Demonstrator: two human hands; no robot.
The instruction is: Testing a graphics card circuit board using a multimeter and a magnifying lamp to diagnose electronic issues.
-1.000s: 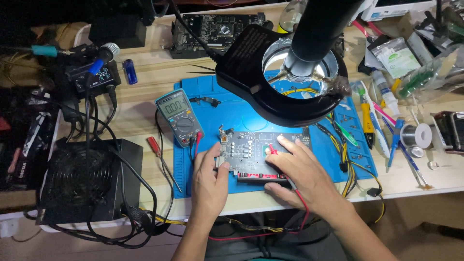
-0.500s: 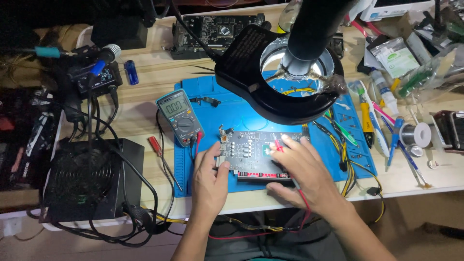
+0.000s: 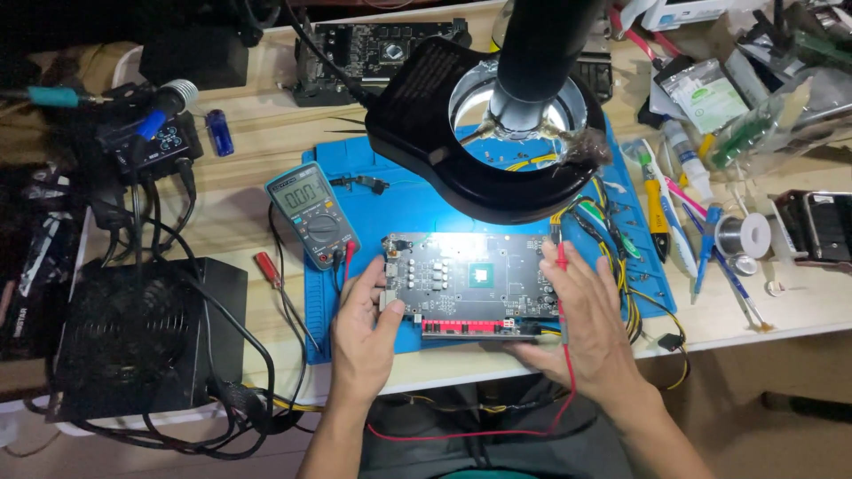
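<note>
A person's left hand (image 3: 364, 333) grips the left edge of a graphics card circuit board (image 3: 466, 286) lying on a blue repair mat (image 3: 408, 208), while the right hand (image 3: 581, 324) steadies the board's right edge and pinches a red multimeter probe (image 3: 561, 259) against it. A grey digital multimeter (image 3: 312, 213) sits just left of the board, beneath a black ring-lit magnifier lamp (image 3: 479, 115).
</note>
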